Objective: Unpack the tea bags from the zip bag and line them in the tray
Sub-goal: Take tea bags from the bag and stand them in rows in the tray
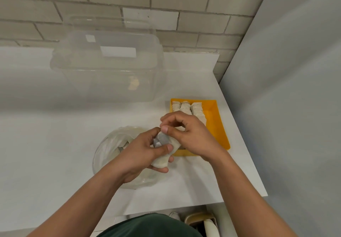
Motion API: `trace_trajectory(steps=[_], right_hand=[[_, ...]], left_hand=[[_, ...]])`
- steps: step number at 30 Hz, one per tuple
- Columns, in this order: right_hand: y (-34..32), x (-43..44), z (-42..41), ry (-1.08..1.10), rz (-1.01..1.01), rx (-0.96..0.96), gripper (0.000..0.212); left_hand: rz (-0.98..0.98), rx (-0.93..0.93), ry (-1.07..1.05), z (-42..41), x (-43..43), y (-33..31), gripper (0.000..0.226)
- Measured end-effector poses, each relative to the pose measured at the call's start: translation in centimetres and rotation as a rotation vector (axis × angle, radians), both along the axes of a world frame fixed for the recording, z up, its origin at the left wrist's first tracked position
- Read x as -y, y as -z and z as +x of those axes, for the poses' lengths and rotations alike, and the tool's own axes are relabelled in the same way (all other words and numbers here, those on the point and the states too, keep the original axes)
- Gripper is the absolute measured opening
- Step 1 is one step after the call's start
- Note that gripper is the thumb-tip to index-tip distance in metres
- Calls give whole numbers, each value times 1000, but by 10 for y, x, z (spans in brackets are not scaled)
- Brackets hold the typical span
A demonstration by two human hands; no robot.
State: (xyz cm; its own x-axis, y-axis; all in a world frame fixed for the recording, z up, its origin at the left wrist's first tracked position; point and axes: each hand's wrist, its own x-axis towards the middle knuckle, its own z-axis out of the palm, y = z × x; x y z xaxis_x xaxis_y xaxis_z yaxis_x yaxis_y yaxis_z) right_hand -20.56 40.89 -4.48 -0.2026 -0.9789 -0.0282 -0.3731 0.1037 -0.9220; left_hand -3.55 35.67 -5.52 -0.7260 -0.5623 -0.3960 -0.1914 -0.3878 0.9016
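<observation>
Jointly, left hand [143, 153] and right hand [193, 134] pinch tea bags [163, 140].

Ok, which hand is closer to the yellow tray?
Right. The right hand is over the near left corner of the tray; the left hand is beside it, over the zip bag, holding tea bags.

One tray [216, 126], one bag [108, 149], one tub [103, 70]

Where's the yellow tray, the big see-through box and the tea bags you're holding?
yellow tray [215, 124]: head view, bare floor on its right side.
see-through box [110, 74]: head view, front wall.
tea bags [160, 161]: head view, lower end of the held stack.
</observation>
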Motion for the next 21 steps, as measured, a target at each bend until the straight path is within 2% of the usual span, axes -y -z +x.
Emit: trace_trajectory(steps=[4, 9, 13, 17, 21], right_hand=[[5, -2, 5, 70, -7, 103, 6], [1, 0, 6, 28, 19, 28, 8], [1, 3, 8, 139, -115, 218, 9], [4, 3, 11, 245, -197, 380, 25], [6, -1, 6, 197, -111, 320, 37]], left_hand=[[34, -20, -52, 2, 3, 2, 27], [3, -16, -49, 4, 7, 1, 28], [30, -56, -62, 4, 11, -1, 34], [47, -98, -114, 1, 13, -4, 29], [-52, -53, -116, 2, 17, -3, 20]])
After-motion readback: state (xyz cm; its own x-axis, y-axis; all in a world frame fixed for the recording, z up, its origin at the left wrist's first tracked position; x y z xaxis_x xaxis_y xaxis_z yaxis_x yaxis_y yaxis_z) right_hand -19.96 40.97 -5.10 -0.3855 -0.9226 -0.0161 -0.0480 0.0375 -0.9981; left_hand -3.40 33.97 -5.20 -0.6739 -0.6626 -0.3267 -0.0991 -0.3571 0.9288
